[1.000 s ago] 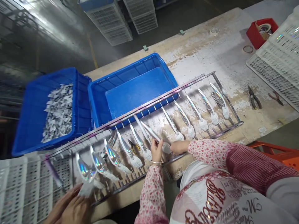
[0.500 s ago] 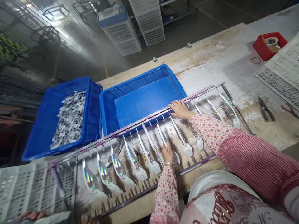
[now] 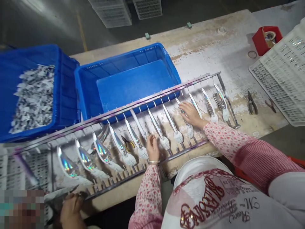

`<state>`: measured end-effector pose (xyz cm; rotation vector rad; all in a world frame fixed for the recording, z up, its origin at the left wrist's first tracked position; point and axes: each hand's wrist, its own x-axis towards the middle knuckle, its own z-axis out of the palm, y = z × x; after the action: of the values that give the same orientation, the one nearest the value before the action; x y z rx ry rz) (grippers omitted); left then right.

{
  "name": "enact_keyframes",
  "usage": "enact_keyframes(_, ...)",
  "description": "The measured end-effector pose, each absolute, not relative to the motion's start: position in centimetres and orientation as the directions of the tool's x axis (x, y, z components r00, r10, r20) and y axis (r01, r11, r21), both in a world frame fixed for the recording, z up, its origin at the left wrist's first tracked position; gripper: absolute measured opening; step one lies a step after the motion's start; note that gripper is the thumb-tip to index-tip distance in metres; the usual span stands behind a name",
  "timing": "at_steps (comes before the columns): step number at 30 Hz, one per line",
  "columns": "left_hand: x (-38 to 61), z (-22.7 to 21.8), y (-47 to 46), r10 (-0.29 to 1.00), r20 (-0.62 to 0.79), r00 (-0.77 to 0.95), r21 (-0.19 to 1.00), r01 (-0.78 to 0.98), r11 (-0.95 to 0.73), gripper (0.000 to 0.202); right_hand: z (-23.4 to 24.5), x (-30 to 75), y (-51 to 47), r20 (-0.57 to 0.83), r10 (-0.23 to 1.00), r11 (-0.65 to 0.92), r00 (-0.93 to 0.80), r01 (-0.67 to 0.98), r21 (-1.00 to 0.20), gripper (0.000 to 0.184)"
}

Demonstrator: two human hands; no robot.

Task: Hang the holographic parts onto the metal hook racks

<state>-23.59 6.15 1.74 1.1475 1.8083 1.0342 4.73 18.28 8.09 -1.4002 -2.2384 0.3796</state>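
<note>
A long metal rack (image 3: 152,99) lies slanted across the worn table (image 3: 214,54). Several shiny holographic fish-shaped lures (image 3: 133,138) hang from its upper rail, their white ends near the lower rail. My left hand (image 3: 152,148) sits at the lower rail between two white lure ends, fingers together and curled; what they pinch is hidden. My right hand (image 3: 190,114) lies further right with fingers stretched over one lure (image 3: 184,116), touching it. Both my sleeves are pink and patterned.
Behind the rack stands a blue crate (image 3: 133,86) with nothing in it; a second blue crate (image 3: 64,92) of silvery scraps is left. A white crate (image 3: 281,73), pliers (image 3: 252,103), a red box (image 3: 265,38) are right. Another person's hand (image 3: 70,210) grips the rack's near-left end.
My right hand came down from the upper rail onto a lure in the middle of the rack. My left hand stayed at the lower rail. The view swung left and down.
</note>
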Motion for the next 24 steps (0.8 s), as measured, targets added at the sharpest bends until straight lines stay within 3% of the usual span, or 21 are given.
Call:
enact_keyframes(4,-22.9,1.2,0.3,0.928,-0.139,-0.347,0.904,0.338,0.261,0.038,6.5,11.1,8.2,0.196,0.902,0.431,-0.386,0.757,-0.492,0.029)
enact_keyframes(8,-22.3,0.4,-3.0,0.997,-0.081,-0.016,0.831,0.551,0.077,0.036,4.6,12.6,0.4,-0.016,0.892,0.362,-0.452,0.736,-0.572,0.032)
enact_keyframes(11,-22.5,0.3,-3.1,0.968,-0.073,0.241,0.714,0.69,-0.117,0.057,4.5,9.6,-2.0,-0.255,0.726,0.375,-0.638,0.679,-0.632,0.033)
enact_keyframes(14,-22.7,0.3,-2.5,0.937,-0.128,0.325,0.63,0.757,-0.177,0.071,5.0,5.3,-2.0,-0.421,0.541,0.434,-0.728,0.671,-0.601,0.039)
enact_keyframes(20,-22.7,-0.1,-1.8,0.951,-0.111,0.289,0.62,0.768,-0.161,0.064,4.1,-1.7,-1.2,-0.366,0.451,0.642,-0.814,0.581,-0.5,0.044)
enact_keyframes(24,-23.2,-0.9,-1.4,0.96,-0.048,0.275,0.642,0.745,-0.181,0.056,2.3,-2.7,-1.2,-0.35,0.542,0.624,-0.764,0.645,-0.441,0.046)
